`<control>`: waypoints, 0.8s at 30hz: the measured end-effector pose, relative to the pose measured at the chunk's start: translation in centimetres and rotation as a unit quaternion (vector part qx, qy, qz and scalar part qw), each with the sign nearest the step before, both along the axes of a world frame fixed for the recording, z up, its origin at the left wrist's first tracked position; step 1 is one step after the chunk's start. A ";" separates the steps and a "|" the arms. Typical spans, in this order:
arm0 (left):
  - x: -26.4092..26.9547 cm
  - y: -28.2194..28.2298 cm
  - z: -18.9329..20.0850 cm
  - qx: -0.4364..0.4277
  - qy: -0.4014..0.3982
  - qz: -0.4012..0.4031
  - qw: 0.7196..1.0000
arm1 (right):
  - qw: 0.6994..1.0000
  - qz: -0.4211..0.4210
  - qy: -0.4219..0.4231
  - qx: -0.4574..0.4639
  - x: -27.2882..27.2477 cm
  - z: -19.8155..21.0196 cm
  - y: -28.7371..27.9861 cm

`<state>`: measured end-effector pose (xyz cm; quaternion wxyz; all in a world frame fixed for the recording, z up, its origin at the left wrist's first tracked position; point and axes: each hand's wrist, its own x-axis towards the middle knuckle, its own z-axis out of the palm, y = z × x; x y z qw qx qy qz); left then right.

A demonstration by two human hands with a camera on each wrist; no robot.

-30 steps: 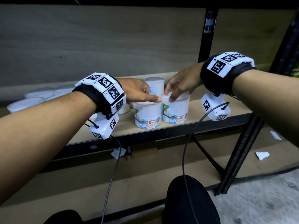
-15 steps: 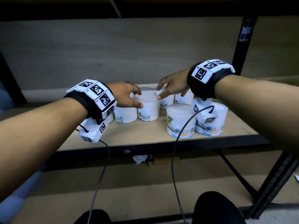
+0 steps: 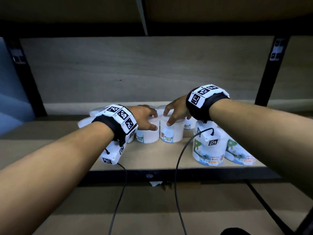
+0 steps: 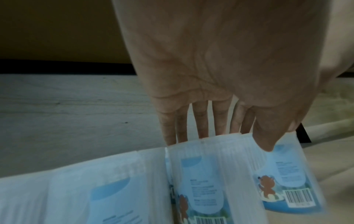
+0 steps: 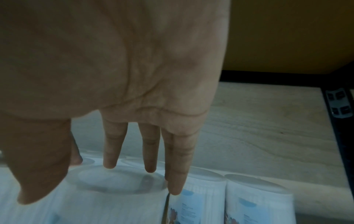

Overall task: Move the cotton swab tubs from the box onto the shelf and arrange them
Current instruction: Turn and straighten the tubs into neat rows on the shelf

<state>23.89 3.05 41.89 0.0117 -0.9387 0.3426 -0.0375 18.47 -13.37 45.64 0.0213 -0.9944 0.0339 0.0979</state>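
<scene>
Several white cotton swab tubs with blue labels stand on the wooden shelf. My left hand grips one rear tub from above, fingers over its lid and thumb on its front. The left wrist view shows this hand on that tub. My right hand spans the neighbouring tub, thumb on its front. In the right wrist view, that hand is spread over the lid, little finger down the tub's right side. Two more tubs stand at the front right.
More tubs sit behind and beside the held ones, close to the back panel. Black uprights flank the bay and a black rail edges the shelf. Another board hangs low overhead. Wrist cables dangle over the lower shelf.
Both hands left the two front tubs and reached further back and left to two rear tubs. In the last half second they have stayed on those tubs.
</scene>
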 end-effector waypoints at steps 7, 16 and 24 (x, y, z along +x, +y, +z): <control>1.2 -0.2 -0.1 0.000 0.024 0.033 0.999 | 1.000 -0.010 0.026 0.011 0.7 0.3 0.2; 1.0 -0.4 0.3 0.002 0.027 0.046 0.999 | 0.996 -0.030 0.047 0.064 0.9 0.6 0.0; 0.3 0.2 0.5 -0.007 0.030 0.030 0.999 | 0.998 -0.016 0.039 0.051 -0.3 0.8 0.3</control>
